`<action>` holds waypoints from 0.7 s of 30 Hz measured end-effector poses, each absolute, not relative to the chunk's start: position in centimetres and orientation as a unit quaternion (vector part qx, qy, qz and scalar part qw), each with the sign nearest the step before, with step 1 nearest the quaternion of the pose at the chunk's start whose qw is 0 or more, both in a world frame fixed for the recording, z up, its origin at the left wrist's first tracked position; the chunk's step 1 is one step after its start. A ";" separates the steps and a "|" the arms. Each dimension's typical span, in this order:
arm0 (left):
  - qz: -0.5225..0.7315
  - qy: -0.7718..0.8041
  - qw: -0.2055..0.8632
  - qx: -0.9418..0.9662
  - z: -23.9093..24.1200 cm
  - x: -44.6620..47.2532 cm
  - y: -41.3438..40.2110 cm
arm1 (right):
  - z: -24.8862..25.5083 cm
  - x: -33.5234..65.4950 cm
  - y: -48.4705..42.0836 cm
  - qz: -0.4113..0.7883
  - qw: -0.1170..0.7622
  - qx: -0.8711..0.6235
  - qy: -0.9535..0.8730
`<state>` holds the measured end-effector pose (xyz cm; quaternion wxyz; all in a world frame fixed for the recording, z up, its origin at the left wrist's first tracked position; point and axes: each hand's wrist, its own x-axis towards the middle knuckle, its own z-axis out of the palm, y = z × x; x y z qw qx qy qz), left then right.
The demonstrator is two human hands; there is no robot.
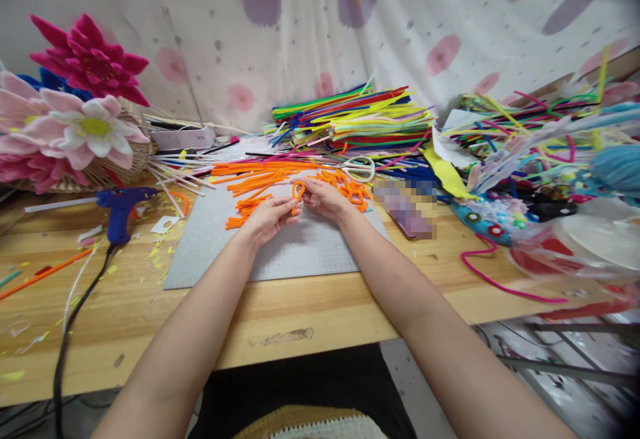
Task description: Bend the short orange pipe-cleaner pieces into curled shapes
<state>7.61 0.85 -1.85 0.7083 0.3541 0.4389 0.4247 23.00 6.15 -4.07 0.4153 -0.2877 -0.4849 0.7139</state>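
Between my two hands is a short orange pipe cleaner point(299, 191) bent into a small loop. The fingers of my left hand point(273, 217) pinch its lower end. My right hand point(323, 197) grips the loop from the other side. Both hands are above a grey cutting mat point(220, 252). Straight orange pipe cleaners point(255, 177) lie behind my left hand, and a shorter bunch point(243, 212) is beside it. To the right of my right hand, a heap of bent orange pieces point(353, 189) rests on the mat.
White-handled scissors point(361, 169) lie behind the mat. A blue glue gun point(121, 212) with a black cord stands at left, near felt-like flowers point(95, 125). Bundled coloured pipe cleaners point(360, 115) are piled at the back. A spool in plastic point(590, 242) sits at right.
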 end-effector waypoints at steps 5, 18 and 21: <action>0.395 0.421 0.748 0.327 -1.5 8.0 0.5 | -4.1 22.6 6.1 0.748 0.404 -0.270 -0.452; 0.395 0.423 0.749 0.321 -1.8 8.1 0.5 | -3.9 21.8 6.0 0.697 0.467 -0.320 -0.440; 0.393 0.423 0.750 0.324 -1.9 8.2 0.4 | -3.6 21.5 5.9 0.674 0.496 -0.327 -0.439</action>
